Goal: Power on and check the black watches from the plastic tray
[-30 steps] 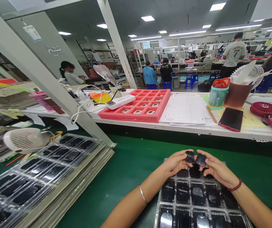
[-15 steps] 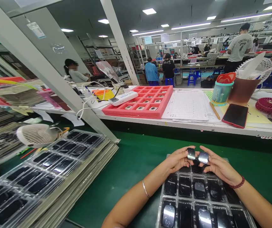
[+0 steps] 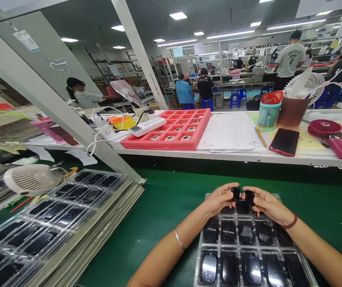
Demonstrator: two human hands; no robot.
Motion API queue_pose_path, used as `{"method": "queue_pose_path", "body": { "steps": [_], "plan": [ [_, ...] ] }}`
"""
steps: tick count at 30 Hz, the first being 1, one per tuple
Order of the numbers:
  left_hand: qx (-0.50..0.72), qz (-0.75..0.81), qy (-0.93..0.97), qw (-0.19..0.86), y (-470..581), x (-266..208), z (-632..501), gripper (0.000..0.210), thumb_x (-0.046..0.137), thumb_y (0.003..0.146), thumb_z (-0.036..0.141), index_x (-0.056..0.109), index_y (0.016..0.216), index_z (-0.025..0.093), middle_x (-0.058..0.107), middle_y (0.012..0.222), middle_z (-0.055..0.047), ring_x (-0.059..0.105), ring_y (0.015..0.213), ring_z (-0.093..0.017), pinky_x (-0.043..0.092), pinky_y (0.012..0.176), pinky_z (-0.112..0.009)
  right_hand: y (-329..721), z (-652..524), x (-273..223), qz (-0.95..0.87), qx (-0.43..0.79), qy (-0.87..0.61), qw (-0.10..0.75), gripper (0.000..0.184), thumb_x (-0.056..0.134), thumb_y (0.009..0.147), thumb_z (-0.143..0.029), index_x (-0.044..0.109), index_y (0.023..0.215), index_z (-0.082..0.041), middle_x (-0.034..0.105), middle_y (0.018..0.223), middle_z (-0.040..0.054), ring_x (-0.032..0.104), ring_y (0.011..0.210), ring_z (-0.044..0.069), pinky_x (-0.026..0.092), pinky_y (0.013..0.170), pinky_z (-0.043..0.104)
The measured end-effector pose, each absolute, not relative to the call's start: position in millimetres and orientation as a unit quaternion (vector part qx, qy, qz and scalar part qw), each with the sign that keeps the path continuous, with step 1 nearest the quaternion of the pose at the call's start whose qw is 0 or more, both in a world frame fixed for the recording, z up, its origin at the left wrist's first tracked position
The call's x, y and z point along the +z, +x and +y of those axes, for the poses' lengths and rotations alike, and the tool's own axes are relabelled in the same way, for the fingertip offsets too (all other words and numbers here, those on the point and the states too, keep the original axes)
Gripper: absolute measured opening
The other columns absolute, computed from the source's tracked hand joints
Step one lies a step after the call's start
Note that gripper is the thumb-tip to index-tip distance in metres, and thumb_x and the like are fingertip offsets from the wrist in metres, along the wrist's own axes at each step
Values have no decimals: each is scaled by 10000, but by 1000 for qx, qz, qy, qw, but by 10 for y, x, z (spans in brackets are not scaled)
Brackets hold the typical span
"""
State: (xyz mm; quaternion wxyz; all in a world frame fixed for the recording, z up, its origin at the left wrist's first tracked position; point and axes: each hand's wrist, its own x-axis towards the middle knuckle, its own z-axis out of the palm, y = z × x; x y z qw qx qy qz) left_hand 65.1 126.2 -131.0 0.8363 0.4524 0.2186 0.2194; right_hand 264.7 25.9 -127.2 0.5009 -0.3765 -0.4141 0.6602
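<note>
My left hand (image 3: 219, 199) pinches a small glossy black watch screen (image 3: 235, 194) with rounded corners between thumb and fingers. A similar dark screen (image 3: 250, 197) is gripped by my right hand (image 3: 270, 204), close beside the first but apart from it. Both hands are over the far end of a clear plastic tray (image 3: 220, 257). In its compartments lie several black watch screens (image 3: 209, 268), some reflecting the ceiling lights. Another dark screen (image 3: 242, 207) shows just below and between the two held ones. My fingers hide part of the tray's far row.
At left, a stack of trays (image 3: 108, 223) holds more dark screens, with a white fan (image 3: 33, 178) behind. The shelf ahead carries a red foam tray (image 3: 159, 144), paper sheets (image 3: 227, 133), a phone (image 3: 284, 142), cups and a pink fan (image 3: 324, 127). A slanted post (image 3: 93, 131) stands left.
Both held screens have tilted, so their bright reflections are gone and they look black. The camera view has shifted slightly to the right. Each hand keeps its grip.
</note>
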Motion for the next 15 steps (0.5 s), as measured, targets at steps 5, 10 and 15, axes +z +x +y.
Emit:
{"method": "queue_pose_path", "body": {
  "steps": [5, 10, 15],
  "plan": [
    [253, 293, 502, 773, 733, -1189, 1224, 415, 618, 757, 267, 544, 1146, 146, 630, 944, -93, 637, 733, -157, 467, 610, -240, 2650, 332, -1206, -413, 628, -398, 527, 424, 597, 831, -332, 498, 1235, -252, 566, 1195, 99, 641, 827, 182, 564, 647, 294],
    [293, 311, 571, 700, 875, -1213, 1137, 408, 518, 693, 64, 528, 1088, 165, 618, 1041, -76, 612, 728, -121, 434, 546, -195, 2628, 418, -1236, -412, 581, -440, 546, 390, 586, 806, -299, 512, 1187, -251, 592, 1138, 73, 632, 803, 166, 560, 659, 309],
    [279, 316, 622, 660, 891, -1362, 1089, 402, 475, 698, 54, 518, 1085, 153, 618, 879, -43, 606, 659, -116, 400, 511, -194, 2632, 362, -1345, -466, 514, -481, 536, 347, 574, 781, -259, 525, 1122, -215, 620, 1036, 72, 602, 690, 140, 520, 573, 281]
  ]
}}
